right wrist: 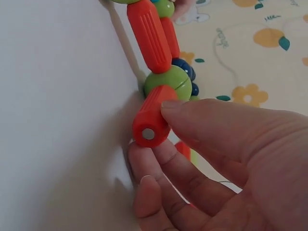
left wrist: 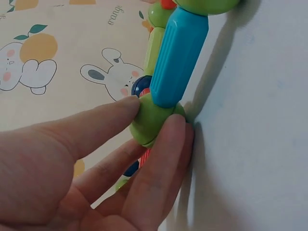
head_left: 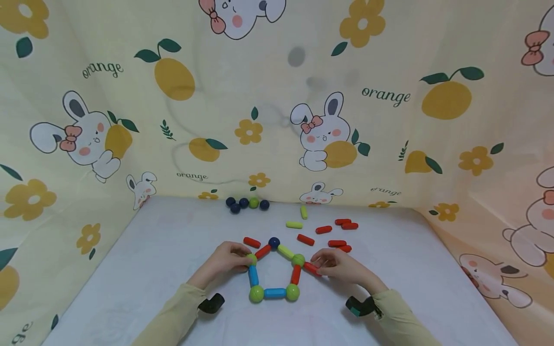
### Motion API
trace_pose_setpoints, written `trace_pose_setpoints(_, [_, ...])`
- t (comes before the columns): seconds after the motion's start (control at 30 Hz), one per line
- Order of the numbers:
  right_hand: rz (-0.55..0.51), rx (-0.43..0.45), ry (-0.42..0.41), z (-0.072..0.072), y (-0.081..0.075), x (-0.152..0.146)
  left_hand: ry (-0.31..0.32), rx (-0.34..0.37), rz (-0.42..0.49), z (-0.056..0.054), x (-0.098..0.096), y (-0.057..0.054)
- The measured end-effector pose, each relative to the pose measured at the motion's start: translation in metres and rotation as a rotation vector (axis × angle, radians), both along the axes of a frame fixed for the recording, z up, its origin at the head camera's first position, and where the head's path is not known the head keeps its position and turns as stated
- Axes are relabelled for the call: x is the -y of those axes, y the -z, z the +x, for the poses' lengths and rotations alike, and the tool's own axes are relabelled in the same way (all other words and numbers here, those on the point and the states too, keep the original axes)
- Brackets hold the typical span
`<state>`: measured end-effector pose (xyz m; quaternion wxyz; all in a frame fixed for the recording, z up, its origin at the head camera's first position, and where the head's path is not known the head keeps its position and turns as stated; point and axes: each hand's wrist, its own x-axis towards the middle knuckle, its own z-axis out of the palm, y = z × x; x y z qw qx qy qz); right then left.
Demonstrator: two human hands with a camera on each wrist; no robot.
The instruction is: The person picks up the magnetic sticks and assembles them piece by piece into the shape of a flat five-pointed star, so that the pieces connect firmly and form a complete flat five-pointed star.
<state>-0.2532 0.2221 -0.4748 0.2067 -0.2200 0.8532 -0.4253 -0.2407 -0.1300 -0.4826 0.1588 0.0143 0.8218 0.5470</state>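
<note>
A five-sided ring of magnetic rods and balls lies on the white table, with a dark blue ball [head_left: 274, 242] at its far corner and green balls at the others. My left hand [head_left: 229, 257] pinches the left green ball [left wrist: 155, 122] between thumb and fingers, where a blue rod [left wrist: 180, 55] joins it. In my right hand [head_left: 339, 266] is a red rod [right wrist: 154, 113], held by thumb and fingers. One end of that rod touches the right green ball [right wrist: 168, 81]; its near end shows a bare metal disc. Another red rod [right wrist: 150, 36] joins the same ball.
Behind the ring lie loose red rods [head_left: 323, 230], two yellow-green rods [head_left: 294, 225] and, just beyond my left fingers, one red rod [head_left: 252, 242]. Dark blue balls [head_left: 235, 208] and a green ball [head_left: 254, 203] sit at the table's back edge, before a printed curtain [head_left: 277, 158].
</note>
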Motion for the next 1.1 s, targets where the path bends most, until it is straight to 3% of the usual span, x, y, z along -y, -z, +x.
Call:
trace_pose_setpoints(0.23, [-0.019, 0.001, 0.01, -0.012, -0.015, 0.0, -0.012, 0.014, 0.043, 0.003, 0.001, 0.002])
trace_pose_setpoints(0.4, [-0.018, -0.049, 0.071, -0.029, -0.02, -0.001, -0.014, 0.018, 0.056, 0.004, 0.001, 0.002])
trace_pose_setpoints(0.53, [-0.03, -0.072, 0.129, -0.043, -0.019, 0.0, -0.019, 0.017, 0.057, 0.005, 0.001, 0.002])
trace_pose_setpoints(0.73, [-0.021, -0.067, 0.15, -0.061, -0.013, 0.008, -0.02, 0.01, 0.055, 0.006, 0.001, 0.002])
trace_pose_setpoints(1.1, [0.127, -0.107, 0.172, -0.072, -0.002, 0.03, -0.006, 0.006, 0.077, 0.006, 0.002, 0.003])
